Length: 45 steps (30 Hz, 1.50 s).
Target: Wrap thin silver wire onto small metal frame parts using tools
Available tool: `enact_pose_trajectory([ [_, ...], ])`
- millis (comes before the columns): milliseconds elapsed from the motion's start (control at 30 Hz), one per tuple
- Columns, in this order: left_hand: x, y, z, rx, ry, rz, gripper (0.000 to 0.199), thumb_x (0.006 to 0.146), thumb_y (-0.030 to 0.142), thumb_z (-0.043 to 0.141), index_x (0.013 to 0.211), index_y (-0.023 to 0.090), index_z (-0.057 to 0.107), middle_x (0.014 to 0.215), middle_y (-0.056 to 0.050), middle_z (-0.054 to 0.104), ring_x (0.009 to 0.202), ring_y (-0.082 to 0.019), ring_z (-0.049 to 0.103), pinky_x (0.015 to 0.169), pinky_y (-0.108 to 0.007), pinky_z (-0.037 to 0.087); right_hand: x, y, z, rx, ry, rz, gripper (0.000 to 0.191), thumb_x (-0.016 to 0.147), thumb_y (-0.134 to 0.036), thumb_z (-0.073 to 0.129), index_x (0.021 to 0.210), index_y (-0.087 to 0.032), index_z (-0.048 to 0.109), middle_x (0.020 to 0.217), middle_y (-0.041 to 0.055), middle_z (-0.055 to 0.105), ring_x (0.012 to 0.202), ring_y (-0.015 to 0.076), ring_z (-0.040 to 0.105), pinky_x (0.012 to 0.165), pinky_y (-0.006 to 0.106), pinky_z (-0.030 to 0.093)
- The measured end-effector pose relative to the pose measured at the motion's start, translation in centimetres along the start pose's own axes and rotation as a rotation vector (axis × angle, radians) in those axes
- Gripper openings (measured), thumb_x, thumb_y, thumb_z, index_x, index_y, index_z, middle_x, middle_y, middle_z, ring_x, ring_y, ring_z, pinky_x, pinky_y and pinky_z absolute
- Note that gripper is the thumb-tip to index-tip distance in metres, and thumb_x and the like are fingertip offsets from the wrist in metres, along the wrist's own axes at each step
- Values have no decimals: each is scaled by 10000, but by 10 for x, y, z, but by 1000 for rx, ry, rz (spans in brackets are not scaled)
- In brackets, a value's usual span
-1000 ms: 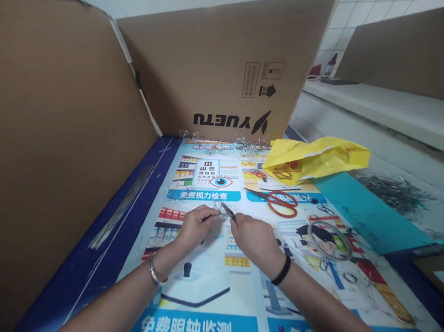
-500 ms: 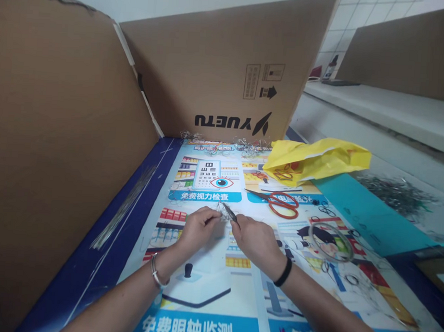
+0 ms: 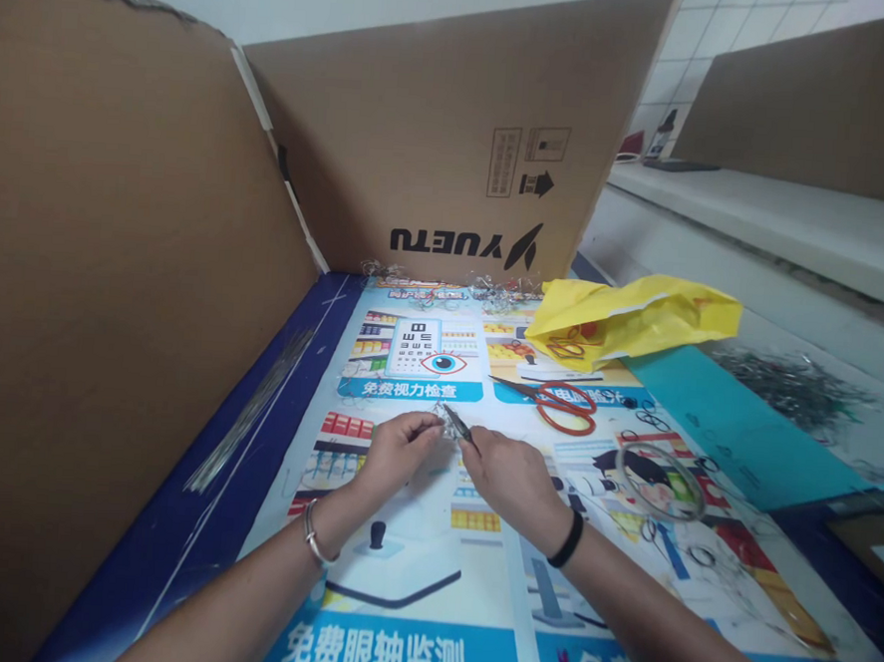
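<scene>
My left hand (image 3: pixel 399 455) is closed, thumb and fingers pinching a small piece of bent silvery wire (image 3: pixel 444 417). In my right hand (image 3: pixel 511 485) sits a pair of needle-nose pliers (image 3: pixel 457 422); the dark, pointed jaws reach the wire, and the handles are hidden in the palm. Whether the jaws are clamped on the wire is too small to tell. Both hands are close together over the printed poster sheet (image 3: pixel 395 608). Beyond my right hand lie scissors with red handles (image 3: pixel 568 409), their blades pointing left.
A bundle of straight wires (image 3: pixel 249 409) lies at the left. Tangled wire pieces (image 3: pixel 493 290) rest against the cardboard panel (image 3: pixel 438 151). At the right are a yellow bag (image 3: pixel 637 318), a coil of wire (image 3: pixel 661 481), loose black loops, and a heap of wire (image 3: pixel 798 393).
Almost nothing differs. The whole view has shifted very slightly; both hands, the pliers and the wire keep the same positions relative to each other.
</scene>
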State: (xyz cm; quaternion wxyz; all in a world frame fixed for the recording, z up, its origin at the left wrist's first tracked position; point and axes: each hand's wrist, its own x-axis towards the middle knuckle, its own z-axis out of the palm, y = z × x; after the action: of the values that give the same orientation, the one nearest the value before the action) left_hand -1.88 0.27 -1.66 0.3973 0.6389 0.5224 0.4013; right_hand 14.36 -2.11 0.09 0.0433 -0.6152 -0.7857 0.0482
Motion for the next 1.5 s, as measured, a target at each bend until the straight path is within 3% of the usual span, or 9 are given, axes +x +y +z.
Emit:
enact_pose_trajectory([
  [200, -2, 3, 2, -142, -40, -96, 199, 756, 323, 563, 732, 145, 649, 542, 21, 533, 506, -92, 460, 498, -196, 371, 1, 0, 1, 24, -6, 7, 322, 930, -352, 300, 906, -174, 568, 818, 74, 683, 738, 195, 644, 566, 249, 353],
  [500, -3, 7, 8, -213, -16, -187, 192, 737, 314, 570, 678, 135, 609, 465, 45, 478, 393, -60, 376, 408, -177, 307, 1, 0, 3, 83, 18, -17, 322, 928, -353, 300, 894, -175, 565, 830, 64, 682, 729, 192, 639, 556, 254, 332],
  [733, -4, 2, 10, -111, 114, -104, 143, 736, 254, 539, 643, 148, 565, 511, 54, 484, 408, -53, 395, 424, -172, 316, -3, -3, 2, 31, 19, -26, 268, 898, -345, 354, 880, -177, 562, 798, 67, 669, 702, 203, 634, 551, 263, 339],
  [1000, -4, 0, 10, 7, 149, -44, 119, 750, 226, 515, 664, 164, 568, 532, 52, 480, 481, -78, 431, 499, -188, 351, -8, -5, 1, -44, 48, -28, 279, 896, -354, 354, 870, -174, 567, 783, 74, 649, 678, 201, 622, 543, 269, 339],
  [1233, 3, -2, -3, 41, 89, 127, 119, 777, 208, 499, 723, 168, 597, 701, -1, 578, 675, -124, 511, 640, -224, 402, -6, 19, -22, -54, 99, -184, 234, 879, -358, 431, 857, -189, 592, 793, 57, 637, 746, 181, 590, 609, 269, 343],
  [1367, 7, -1, -11, 112, 78, 228, 135, 789, 210, 494, 690, 172, 579, 733, -13, 581, 756, -144, 535, 719, -249, 414, -3, 24, -19, -46, 159, -257, 198, 877, -341, 460, 903, -200, 597, 783, 43, 628, 760, 182, 565, 666, 284, 351],
  [1500, 8, 0, -13, 78, 58, 215, 142, 803, 238, 482, 709, 173, 566, 737, -10, 580, 749, -144, 538, 728, -250, 415, -1, 30, -11, -37, 260, -306, 183, 855, -335, 509, 887, -182, 603, 796, 58, 624, 795, 201, 548, 718, 313, 366],
])
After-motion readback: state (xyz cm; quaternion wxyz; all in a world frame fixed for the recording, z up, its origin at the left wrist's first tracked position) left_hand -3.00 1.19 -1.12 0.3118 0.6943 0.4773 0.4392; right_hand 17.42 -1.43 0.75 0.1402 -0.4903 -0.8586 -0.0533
